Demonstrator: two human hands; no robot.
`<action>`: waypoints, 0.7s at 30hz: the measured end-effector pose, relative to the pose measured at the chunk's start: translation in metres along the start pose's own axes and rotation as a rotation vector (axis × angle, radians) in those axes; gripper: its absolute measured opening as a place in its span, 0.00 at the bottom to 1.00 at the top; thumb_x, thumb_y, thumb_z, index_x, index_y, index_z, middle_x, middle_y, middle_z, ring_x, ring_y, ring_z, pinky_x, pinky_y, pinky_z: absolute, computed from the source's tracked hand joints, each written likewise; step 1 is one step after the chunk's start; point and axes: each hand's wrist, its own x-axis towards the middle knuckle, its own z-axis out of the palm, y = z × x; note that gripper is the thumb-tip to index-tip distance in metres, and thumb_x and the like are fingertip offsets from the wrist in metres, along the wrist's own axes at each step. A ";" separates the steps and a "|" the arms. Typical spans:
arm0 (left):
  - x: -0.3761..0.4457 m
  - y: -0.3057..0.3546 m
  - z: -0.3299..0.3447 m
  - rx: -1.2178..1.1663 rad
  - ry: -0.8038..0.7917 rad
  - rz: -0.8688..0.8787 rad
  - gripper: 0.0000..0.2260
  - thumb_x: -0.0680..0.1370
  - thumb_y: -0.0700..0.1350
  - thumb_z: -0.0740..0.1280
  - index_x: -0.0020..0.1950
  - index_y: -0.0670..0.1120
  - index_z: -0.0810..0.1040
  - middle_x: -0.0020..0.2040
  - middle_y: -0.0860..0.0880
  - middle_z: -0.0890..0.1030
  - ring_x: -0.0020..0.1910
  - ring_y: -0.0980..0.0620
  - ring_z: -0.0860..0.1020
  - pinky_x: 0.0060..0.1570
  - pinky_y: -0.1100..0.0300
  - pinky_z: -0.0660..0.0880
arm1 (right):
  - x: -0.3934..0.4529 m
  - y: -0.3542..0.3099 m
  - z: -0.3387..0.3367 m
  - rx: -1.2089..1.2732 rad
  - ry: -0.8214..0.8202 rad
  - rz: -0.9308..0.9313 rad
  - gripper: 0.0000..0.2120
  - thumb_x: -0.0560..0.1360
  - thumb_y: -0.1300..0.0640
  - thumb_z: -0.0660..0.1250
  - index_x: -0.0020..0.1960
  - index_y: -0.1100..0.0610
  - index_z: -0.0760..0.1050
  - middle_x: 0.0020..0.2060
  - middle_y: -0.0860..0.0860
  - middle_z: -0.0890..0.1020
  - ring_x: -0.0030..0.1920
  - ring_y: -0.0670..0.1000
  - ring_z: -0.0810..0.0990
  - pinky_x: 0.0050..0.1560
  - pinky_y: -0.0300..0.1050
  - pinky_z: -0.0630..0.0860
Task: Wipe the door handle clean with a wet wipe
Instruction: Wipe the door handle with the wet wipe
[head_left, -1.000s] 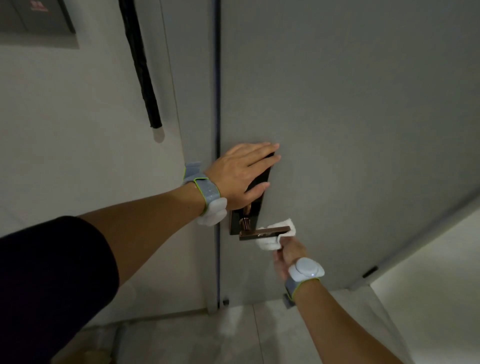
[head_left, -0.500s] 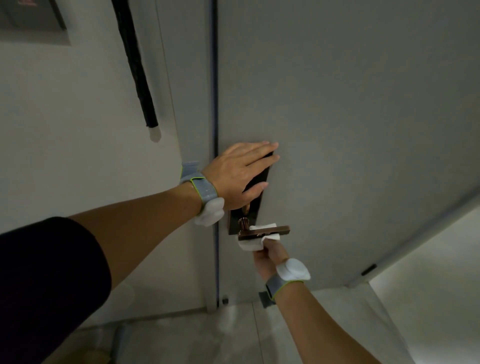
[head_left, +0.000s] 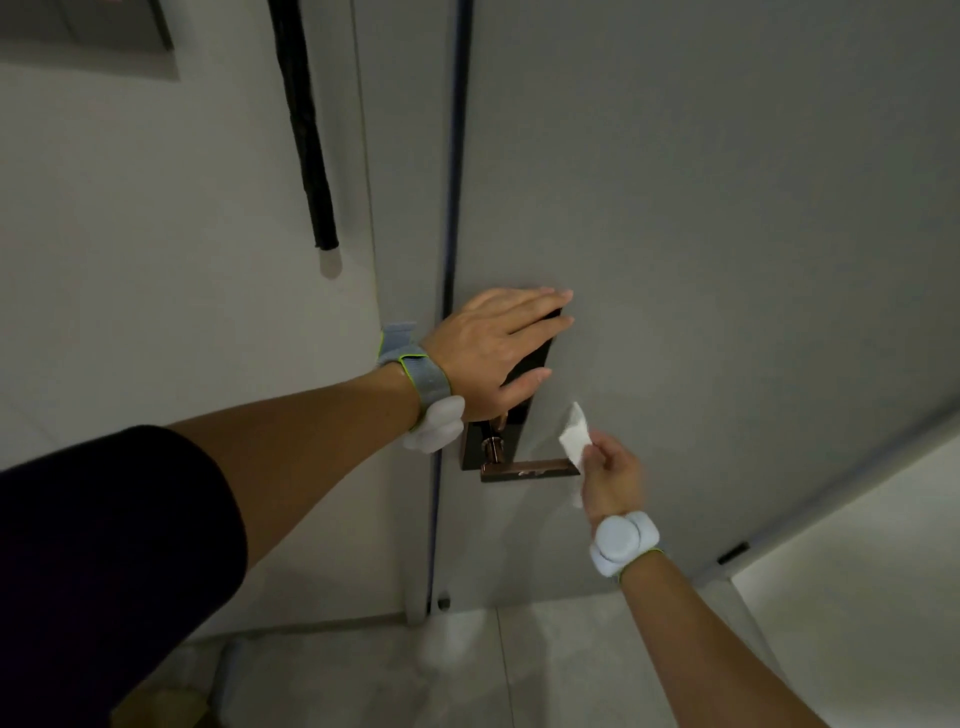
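Observation:
A copper-coloured lever door handle (head_left: 524, 470) juts out from a black lock plate (head_left: 530, 395) on a grey door (head_left: 701, 234). My left hand (head_left: 493, 351) lies flat on the upper part of the lock plate, fingers straight and together. My right hand (head_left: 610, 478) is just off the free end of the lever, pinching a folded white wet wipe (head_left: 575, 440) that sticks up past the fingers. The wipe is beside the lever's tip, not wrapped around it.
The dark gap of the door edge (head_left: 452, 260) runs down left of the lock, with the frame and a pale wall beyond. A black rod (head_left: 306, 124) hangs on that wall. Pale tiled floor (head_left: 519, 670) lies below; a bright floor area is at right.
My right hand has slid the wipe from under the lever near the lock out past the lever's free end. My left hand has stayed on the lock plate.

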 end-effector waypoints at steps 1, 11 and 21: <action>0.000 0.000 0.000 -0.002 -0.002 0.001 0.23 0.78 0.52 0.62 0.70 0.43 0.69 0.74 0.45 0.66 0.74 0.47 0.65 0.71 0.51 0.62 | -0.001 -0.005 0.002 -0.049 -0.067 -0.090 0.12 0.76 0.70 0.58 0.53 0.64 0.79 0.45 0.54 0.81 0.46 0.53 0.78 0.49 0.40 0.72; 0.000 -0.001 0.002 -0.043 0.027 0.022 0.22 0.77 0.51 0.63 0.69 0.42 0.71 0.73 0.44 0.68 0.73 0.46 0.66 0.70 0.49 0.64 | -0.018 -0.024 0.035 -0.589 -0.669 -0.669 0.15 0.74 0.67 0.64 0.55 0.54 0.80 0.54 0.57 0.84 0.55 0.56 0.81 0.55 0.39 0.72; 0.000 -0.002 0.003 -0.058 0.045 0.037 0.21 0.77 0.50 0.63 0.68 0.42 0.72 0.73 0.43 0.69 0.72 0.45 0.67 0.70 0.48 0.66 | -0.016 -0.021 0.051 -0.888 -0.623 -0.664 0.13 0.74 0.59 0.62 0.54 0.44 0.77 0.42 0.48 0.68 0.52 0.55 0.66 0.52 0.47 0.63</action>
